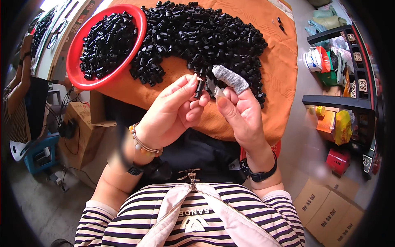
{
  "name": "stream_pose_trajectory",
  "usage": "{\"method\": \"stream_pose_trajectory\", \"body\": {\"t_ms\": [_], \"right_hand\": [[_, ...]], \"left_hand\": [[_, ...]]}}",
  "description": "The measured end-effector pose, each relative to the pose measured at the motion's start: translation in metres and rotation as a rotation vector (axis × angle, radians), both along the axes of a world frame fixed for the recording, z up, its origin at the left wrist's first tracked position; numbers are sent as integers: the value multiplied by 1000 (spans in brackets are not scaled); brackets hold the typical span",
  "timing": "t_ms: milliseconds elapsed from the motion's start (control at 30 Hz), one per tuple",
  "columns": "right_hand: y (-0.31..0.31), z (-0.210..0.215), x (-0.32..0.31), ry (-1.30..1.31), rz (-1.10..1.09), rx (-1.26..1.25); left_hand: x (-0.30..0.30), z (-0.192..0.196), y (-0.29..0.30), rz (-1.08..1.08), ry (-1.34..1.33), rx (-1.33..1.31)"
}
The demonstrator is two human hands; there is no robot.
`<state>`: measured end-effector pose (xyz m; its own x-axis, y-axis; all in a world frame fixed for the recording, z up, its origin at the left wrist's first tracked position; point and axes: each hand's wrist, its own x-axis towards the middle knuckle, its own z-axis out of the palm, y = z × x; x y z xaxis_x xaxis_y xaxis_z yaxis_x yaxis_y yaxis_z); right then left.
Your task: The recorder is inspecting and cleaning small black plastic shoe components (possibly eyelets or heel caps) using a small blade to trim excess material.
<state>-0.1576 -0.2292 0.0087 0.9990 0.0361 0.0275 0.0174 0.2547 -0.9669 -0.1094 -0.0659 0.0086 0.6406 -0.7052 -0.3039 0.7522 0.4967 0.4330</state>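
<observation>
My left hand [170, 108] pinches a small black cylindrical plastic part [199, 88] between thumb and fingers, held upright over the near edge of the orange cloth [282, 78]. Close on its right, my right hand [247, 117] grips a small pale blade [211, 86] between thumb and fingers, its tip beside the part. Whether blade and part touch, I cannot tell. A grey knitted finger cover [231, 79] sits on my right index finger. Just beyond both hands spreads a large heap of similar black parts [197, 35].
At the far left of the cloth, a red basin [144, 26] holds more black parts. A dark rack [358, 61] with bags and buckets [314, 59] stands right. Flattened cardboard [329, 210] lies lower right. Left are a carton [78, 133], cables, a blue stool [43, 154] and another person's arm [19, 82].
</observation>
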Motion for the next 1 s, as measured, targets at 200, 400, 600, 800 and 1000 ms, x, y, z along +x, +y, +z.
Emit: {"method": "stream_pose_trajectory", "body": {"t_ms": [200, 400, 600, 800, 1000], "right_hand": [[9, 2, -1, -8, -3, -129], [16, 1, -1, 33, -36, -61], [9, 3, -4, 43, 18, -200], [13, 4, -7, 7, -18, -153], [17, 13, -12, 24, -32, -66]], "left_hand": [[3, -3, -1, 18, 21, 43], [6, -9, -1, 31, -47, 82], [7, -7, -1, 29, -79, 141], [3, -6, -3, 42, -42, 157], [0, -2, -1, 19, -88, 115]]}}
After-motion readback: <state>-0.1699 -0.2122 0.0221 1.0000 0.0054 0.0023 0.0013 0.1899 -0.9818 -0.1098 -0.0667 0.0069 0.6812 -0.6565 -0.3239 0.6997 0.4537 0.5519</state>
